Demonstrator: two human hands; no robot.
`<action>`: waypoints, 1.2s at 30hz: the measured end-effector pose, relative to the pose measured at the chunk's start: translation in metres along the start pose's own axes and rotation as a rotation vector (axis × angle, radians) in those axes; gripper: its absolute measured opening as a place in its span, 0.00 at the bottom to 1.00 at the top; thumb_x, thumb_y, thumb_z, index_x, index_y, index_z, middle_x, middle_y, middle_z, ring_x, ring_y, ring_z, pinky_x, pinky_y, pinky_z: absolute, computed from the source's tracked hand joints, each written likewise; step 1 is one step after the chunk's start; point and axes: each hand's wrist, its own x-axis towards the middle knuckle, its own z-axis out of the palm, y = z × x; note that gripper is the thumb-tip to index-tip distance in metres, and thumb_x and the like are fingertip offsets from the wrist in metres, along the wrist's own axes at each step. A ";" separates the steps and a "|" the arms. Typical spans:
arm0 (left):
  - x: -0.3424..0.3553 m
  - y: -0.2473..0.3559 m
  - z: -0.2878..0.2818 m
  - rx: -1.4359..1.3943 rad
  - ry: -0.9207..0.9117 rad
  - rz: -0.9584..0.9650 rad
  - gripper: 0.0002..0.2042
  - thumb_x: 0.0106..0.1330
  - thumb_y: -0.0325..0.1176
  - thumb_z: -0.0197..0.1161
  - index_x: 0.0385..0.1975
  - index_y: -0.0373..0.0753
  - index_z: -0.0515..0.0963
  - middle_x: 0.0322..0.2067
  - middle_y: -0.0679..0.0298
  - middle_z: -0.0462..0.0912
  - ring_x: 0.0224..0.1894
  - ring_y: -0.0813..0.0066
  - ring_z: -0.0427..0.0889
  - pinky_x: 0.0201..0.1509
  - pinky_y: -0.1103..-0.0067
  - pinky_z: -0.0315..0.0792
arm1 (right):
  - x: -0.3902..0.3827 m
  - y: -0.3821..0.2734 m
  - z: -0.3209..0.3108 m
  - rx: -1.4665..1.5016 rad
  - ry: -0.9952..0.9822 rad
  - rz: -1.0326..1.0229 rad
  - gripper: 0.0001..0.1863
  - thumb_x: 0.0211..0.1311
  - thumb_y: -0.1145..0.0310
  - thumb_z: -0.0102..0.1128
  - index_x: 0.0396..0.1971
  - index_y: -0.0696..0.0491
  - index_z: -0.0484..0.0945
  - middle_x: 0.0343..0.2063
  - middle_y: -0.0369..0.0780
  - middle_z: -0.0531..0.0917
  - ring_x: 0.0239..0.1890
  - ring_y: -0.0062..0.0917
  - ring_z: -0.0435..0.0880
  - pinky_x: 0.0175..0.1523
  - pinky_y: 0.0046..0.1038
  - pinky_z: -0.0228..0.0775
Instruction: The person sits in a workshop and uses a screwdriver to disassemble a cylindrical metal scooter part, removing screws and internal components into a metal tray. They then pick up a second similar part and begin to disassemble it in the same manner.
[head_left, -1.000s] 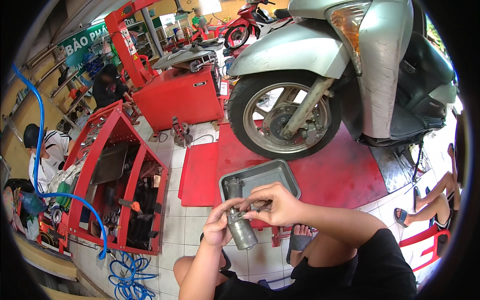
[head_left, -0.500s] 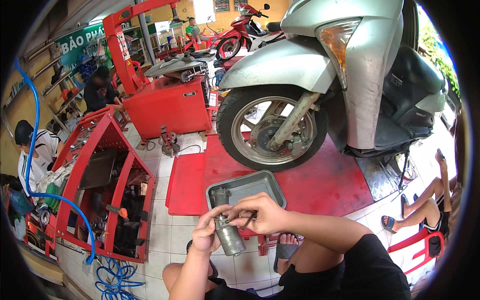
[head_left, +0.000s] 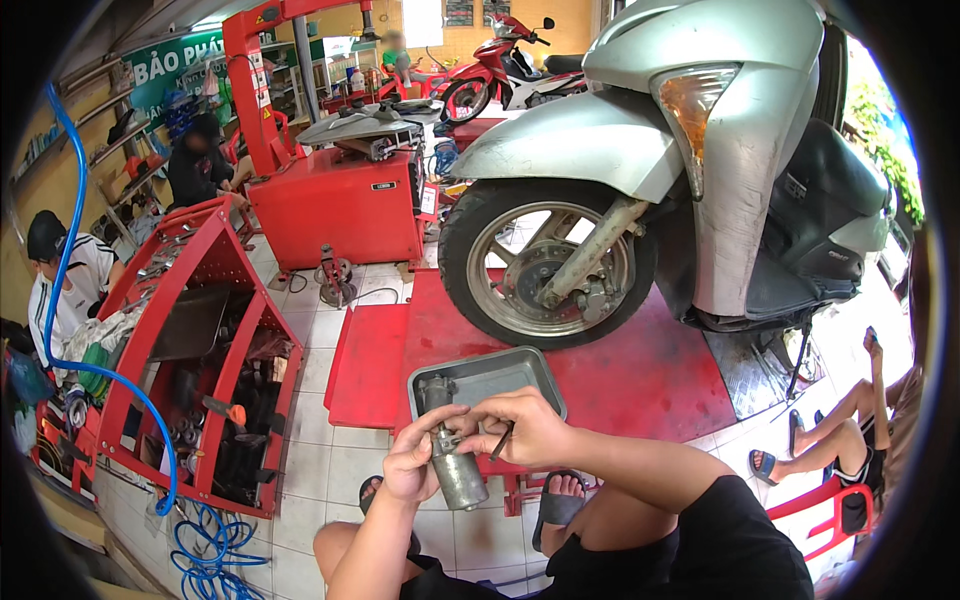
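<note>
A worn grey metal starter motor (head_left: 460, 482), cylinder-shaped, is held tilted over the near edge of a grey metal tray (head_left: 545, 384). My left hand (head_left: 412, 462) wraps round its middle, thumb and fingers closed on it. My right hand (head_left: 520, 428) is closed, its fingertips pinching at the motor's midsection. From that hand sticks out a thin dark rod (head_left: 502, 442), whose kind I cannot make out. The small part under my right fingertips is hidden. The motor's darker upper end (head_left: 436, 392) shows above my left fingers, over the tray.
A silver scooter (head_left: 600, 150) stands on a red lift platform (head_left: 640, 390) ahead. To the left are a red tool cart (head_left: 215, 350), a blue hose (head_left: 130, 378) and a red tyre machine (head_left: 335, 215). Two people work at far left; another sits near a red chair (head_left: 825, 515) at right.
The whole view has shifted slightly. Both hands keep their hold on the motor, and the dark rod in my right hand has tilted a little.
</note>
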 end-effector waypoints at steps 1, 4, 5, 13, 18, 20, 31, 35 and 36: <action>-0.001 0.000 0.000 0.003 0.010 0.007 0.33 0.69 0.43 0.63 0.65 0.23 0.63 0.54 0.46 0.77 0.56 0.57 0.79 0.62 0.66 0.73 | 0.001 -0.005 -0.002 -0.018 -0.019 0.032 0.14 0.50 0.68 0.80 0.34 0.57 0.85 0.14 0.34 0.70 0.16 0.20 0.63 0.23 0.25 0.59; -0.002 -0.003 -0.003 -0.001 0.009 0.031 0.33 0.69 0.43 0.63 0.65 0.23 0.63 0.53 0.47 0.77 0.56 0.57 0.79 0.61 0.67 0.73 | 0.005 -0.014 -0.004 -0.028 -0.040 0.076 0.13 0.49 0.69 0.80 0.33 0.57 0.85 0.13 0.34 0.68 0.16 0.20 0.63 0.23 0.24 0.59; -0.002 -0.005 -0.002 -0.014 0.012 0.011 0.34 0.68 0.43 0.63 0.65 0.23 0.63 0.53 0.47 0.77 0.55 0.57 0.79 0.61 0.67 0.73 | 0.003 -0.014 -0.005 -0.023 -0.039 0.088 0.13 0.49 0.69 0.80 0.32 0.57 0.84 0.12 0.34 0.67 0.16 0.19 0.63 0.23 0.24 0.60; -0.001 -0.002 -0.002 -0.046 0.036 -0.008 0.35 0.64 0.41 0.67 0.65 0.24 0.63 0.55 0.45 0.76 0.56 0.55 0.79 0.62 0.65 0.73 | 0.002 -0.011 -0.002 -0.017 -0.075 0.159 0.14 0.51 0.70 0.79 0.32 0.59 0.83 0.17 0.38 0.78 0.17 0.19 0.66 0.25 0.23 0.63; 0.002 -0.004 -0.006 -0.045 0.026 -0.035 0.36 0.63 0.42 0.67 0.65 0.24 0.64 0.56 0.46 0.76 0.57 0.54 0.80 0.62 0.64 0.75 | -0.002 -0.007 -0.002 -0.028 -0.044 0.126 0.14 0.50 0.70 0.79 0.33 0.59 0.83 0.18 0.38 0.79 0.17 0.18 0.69 0.26 0.23 0.65; 0.001 -0.004 -0.005 -0.050 0.032 -0.035 0.36 0.64 0.42 0.66 0.65 0.24 0.63 0.56 0.46 0.76 0.57 0.55 0.79 0.62 0.65 0.74 | -0.001 -0.010 -0.003 -0.041 -0.047 0.141 0.14 0.50 0.70 0.80 0.33 0.59 0.84 0.18 0.38 0.81 0.17 0.17 0.69 0.25 0.22 0.65; -0.002 -0.006 0.001 -0.059 0.111 -0.011 0.37 0.64 0.42 0.67 0.66 0.23 0.61 0.56 0.45 0.76 0.58 0.57 0.79 0.64 0.66 0.71 | 0.005 -0.021 -0.002 0.091 -0.020 0.132 0.14 0.51 0.68 0.80 0.29 0.59 0.83 0.13 0.35 0.73 0.16 0.15 0.65 0.24 0.22 0.62; 0.000 0.002 -0.002 -0.025 0.048 -0.020 0.40 0.62 0.43 0.69 0.67 0.24 0.59 0.55 0.45 0.78 0.56 0.56 0.81 0.62 0.65 0.74 | 0.003 -0.012 -0.004 -0.108 -0.080 0.242 0.19 0.46 0.63 0.82 0.32 0.57 0.82 0.19 0.42 0.81 0.19 0.21 0.78 0.30 0.28 0.72; 0.008 -0.006 -0.001 0.011 0.063 0.008 0.41 0.62 0.44 0.69 0.68 0.25 0.59 0.54 0.46 0.78 0.53 0.56 0.82 0.60 0.65 0.76 | -0.001 -0.004 -0.008 -0.121 -0.030 0.136 0.19 0.47 0.61 0.82 0.32 0.57 0.82 0.17 0.40 0.79 0.19 0.19 0.76 0.28 0.26 0.70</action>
